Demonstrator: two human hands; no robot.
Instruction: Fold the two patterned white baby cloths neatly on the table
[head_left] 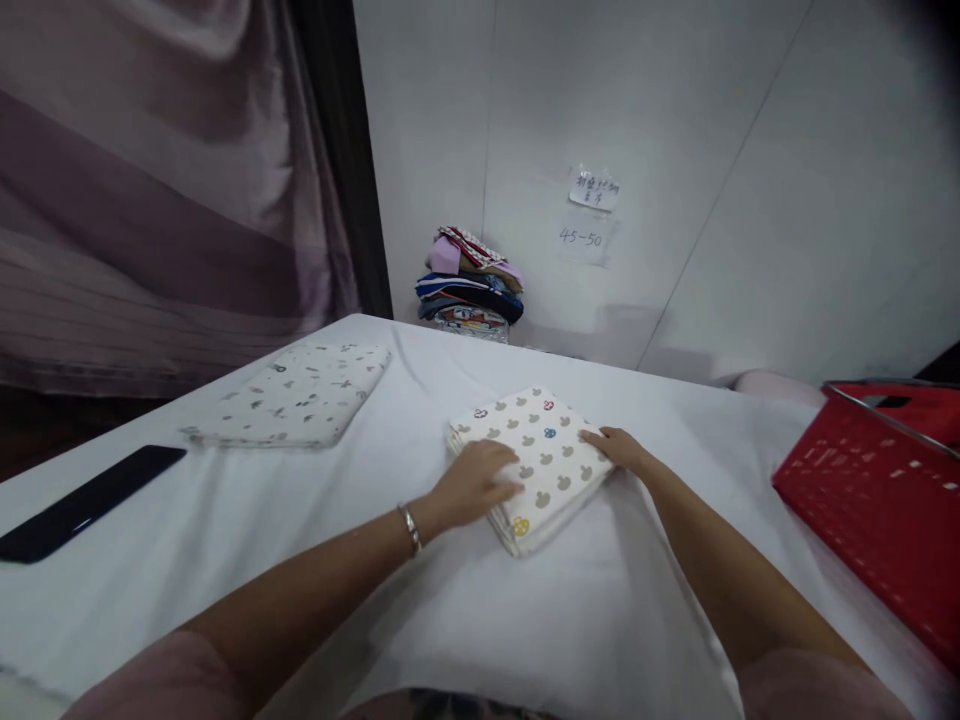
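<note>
A white folded cloth [551, 470] printed with grey, red, blue and yellow mushrooms lies in layers on the white-covered table. My left hand [476, 485] rests over its left edge, fingers stretched on the top layer and thumb apart. At the right corner, my right hand [616, 447] grips the cloth, a fingertip on top and the other fingers at or below the edge, partly hidden. A silver bracelet [409, 529] circles my left wrist.
Another folded white printed cloth [307, 395] lies at the table's left, near a dark flat phone-like slab [90, 505]. A red basket [877, 500] stands at the right. Behind the table is a pile of folded clothes [472, 285] against the wall with paper notes [589, 215].
</note>
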